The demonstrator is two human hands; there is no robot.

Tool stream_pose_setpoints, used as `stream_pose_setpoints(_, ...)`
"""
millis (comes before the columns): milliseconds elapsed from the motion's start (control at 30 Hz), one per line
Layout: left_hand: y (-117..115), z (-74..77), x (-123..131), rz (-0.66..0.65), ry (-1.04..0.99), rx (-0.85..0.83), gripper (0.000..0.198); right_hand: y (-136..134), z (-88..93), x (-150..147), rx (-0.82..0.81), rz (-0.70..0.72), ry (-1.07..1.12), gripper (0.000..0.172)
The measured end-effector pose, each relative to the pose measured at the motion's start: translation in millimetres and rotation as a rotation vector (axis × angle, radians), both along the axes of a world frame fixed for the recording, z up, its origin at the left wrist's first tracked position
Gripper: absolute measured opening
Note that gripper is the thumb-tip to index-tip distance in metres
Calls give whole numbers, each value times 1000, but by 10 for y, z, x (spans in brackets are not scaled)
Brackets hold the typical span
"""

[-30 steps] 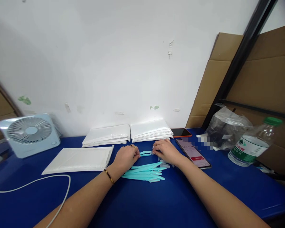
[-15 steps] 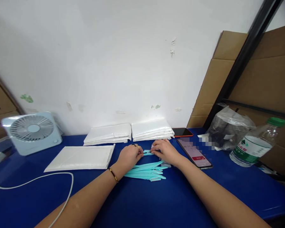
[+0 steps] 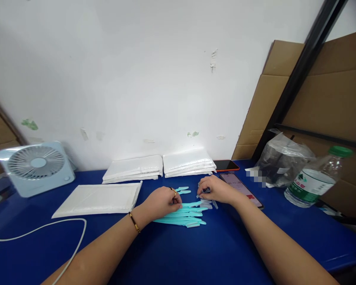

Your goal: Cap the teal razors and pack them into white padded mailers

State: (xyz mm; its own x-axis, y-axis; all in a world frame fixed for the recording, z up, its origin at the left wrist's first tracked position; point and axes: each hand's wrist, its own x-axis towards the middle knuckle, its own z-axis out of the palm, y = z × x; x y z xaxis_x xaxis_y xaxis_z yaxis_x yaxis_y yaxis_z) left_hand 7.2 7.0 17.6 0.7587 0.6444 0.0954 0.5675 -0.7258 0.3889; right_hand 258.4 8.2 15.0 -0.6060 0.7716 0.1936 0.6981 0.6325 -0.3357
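Note:
Several turquoise eyebrow razors [image 3: 192,214] lie fanned side by side on the blue table, blade ends to the right. My left hand [image 3: 163,204] rests over their handles, thumb and forefinger pinched on one razor of the bunch. Just beyond the knuckles are two separate turquoise razors [image 3: 184,191]. My right hand [image 3: 210,188], fingers curled together, is to the right of them with a small clear blade cap [image 3: 197,195] at its fingertips. More clear caps [image 3: 214,204] lie below this hand, close to the blade ends.
White padded mailers are stacked [image 3: 133,168] in two piles by the wall; a single mailer [image 3: 97,199] lies front left. A fan [image 3: 37,168] and white cable [image 3: 84,229] are left. Right are two phones [image 3: 240,189], a plastic bag [image 3: 284,158] and a water bottle [image 3: 314,180].
My hands have moved apart. The left came down onto the razor bunch, leaving razors lying beyond it; the right drew away to the right with a clear cap.

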Motion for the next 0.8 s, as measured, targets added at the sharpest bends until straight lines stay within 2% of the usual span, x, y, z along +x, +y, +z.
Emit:
stream_pose_setpoints(133,28,-16,-13,47,-17,90,25,-20,-20,-41,18,-58,10,15)
stream_pose_setpoints(267,69,-40,-33,98,-30,164,26,-51,4,-39,-51,-77,80,14)
stream_pose_setpoints(600,101,-12,-60,142,-69,154,25,-87,82,-17,-184,-76,242,17)
stream_pose_setpoints(800,85,-10,-39,141,-84,151,26,-107,91,-49,-179,-67,244,17)
